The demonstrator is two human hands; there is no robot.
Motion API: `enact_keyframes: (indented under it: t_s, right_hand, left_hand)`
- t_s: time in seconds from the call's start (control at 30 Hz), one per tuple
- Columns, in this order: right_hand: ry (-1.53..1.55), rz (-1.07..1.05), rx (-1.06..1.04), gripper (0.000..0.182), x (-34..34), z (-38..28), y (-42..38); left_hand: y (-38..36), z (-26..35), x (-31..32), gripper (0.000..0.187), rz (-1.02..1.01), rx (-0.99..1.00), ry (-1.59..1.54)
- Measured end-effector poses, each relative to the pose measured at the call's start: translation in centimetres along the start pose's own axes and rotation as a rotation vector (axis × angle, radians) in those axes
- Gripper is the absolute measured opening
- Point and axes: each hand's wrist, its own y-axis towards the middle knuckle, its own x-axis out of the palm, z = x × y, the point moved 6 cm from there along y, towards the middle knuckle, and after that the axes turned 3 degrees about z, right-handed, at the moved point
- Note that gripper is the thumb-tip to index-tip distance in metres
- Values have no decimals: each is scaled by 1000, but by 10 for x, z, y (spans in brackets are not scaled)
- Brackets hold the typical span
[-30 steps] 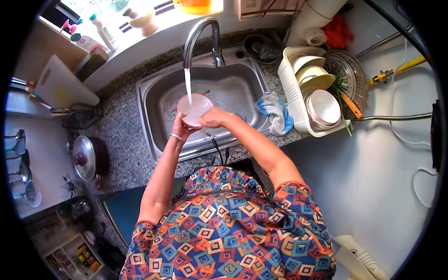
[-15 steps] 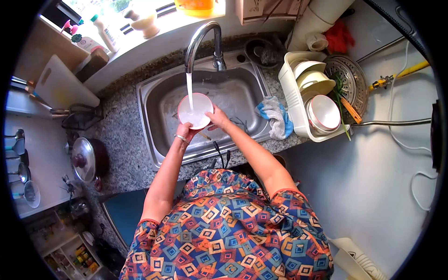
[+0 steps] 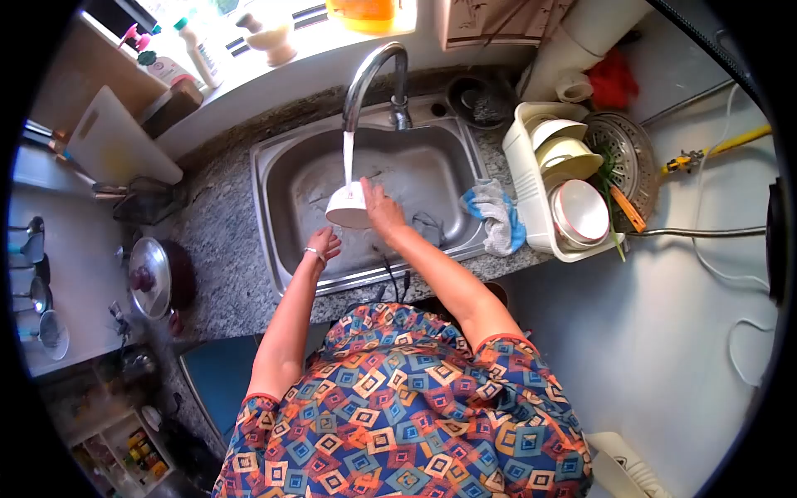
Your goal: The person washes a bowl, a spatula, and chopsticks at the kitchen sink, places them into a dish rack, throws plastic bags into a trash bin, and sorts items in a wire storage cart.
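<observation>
A white bowl (image 3: 349, 207) with a reddish rim is tipped on its side over the sink, its underside turned up toward the tap. My right hand (image 3: 383, 212) grips it by its right side. Running water (image 3: 349, 158) falls from the curved tap (image 3: 374, 66) onto the bowl. Just below and left of the bowl, my left hand (image 3: 327, 244), with a bracelet at the wrist, is apart from it. Its fingers are loosely spread and hold nothing. Beneath both hands lies the steel sink (image 3: 286, 191).
Right of the sink, a grey and blue cloth (image 3: 498, 224) lies by a cream dish rack (image 3: 519, 158) holding plates and stacked bowls (image 3: 584, 209). A lidded pot (image 3: 154, 278) stands on the granite counter at left. A cutting board (image 3: 116, 141) leans behind it. Bottles (image 3: 199, 54) line the window sill.
The bowl has turned from mouth-up to tipped over, its underside now under the water. My left hand has let go and dropped slightly; my right hand keeps hold. The view has shifted slightly.
</observation>
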Motion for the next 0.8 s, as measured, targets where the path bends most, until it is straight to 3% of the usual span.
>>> enact_keyframes:
  t_s: [0.1,0.13,0.33,0.43,0.5,0.57,0.67,0.7,0.73,0.77,0.8]
  right_hand:
    - [-86,126,-94,61,-19,18,-11]
    - [-83,281,-201,61,-36,25,-18]
    - [-116,523,-356,63,-159,64,-56]
    - [28,621,-242,68,-264,81,-84]
    - [46,803,-171,68,-354,89,-109]
    - [-34,851,-56,61,-408,103,-131]
    - [83,888,404,50,-436,135,-158]
    - [-12,901,444,48,-430,172,-164]
    - [115,747,819,45,-433,179,-170]
    - [-75,765,775,42,-424,214,-177]
    - [-57,727,771,39,-412,226,-178]
  left_hand:
    - [1,-4,10,52,-24,-5,-8]
    - [3,-4,18,53,-28,-7,-5]
    - [-8,0,55,51,-70,5,-59]
    - [-30,13,75,48,-98,-15,-37]
    - [-47,32,90,46,-108,-8,-22]
    - [-54,26,90,45,-109,-20,-35]
    - [-31,14,75,41,-136,-28,-42]
    - [-15,14,71,40,-149,-28,-38]
    - [0,14,69,39,-162,-27,-35]
    - [8,11,62,37,-129,-29,-25]
    - [8,9,50,37,-127,-25,-29]
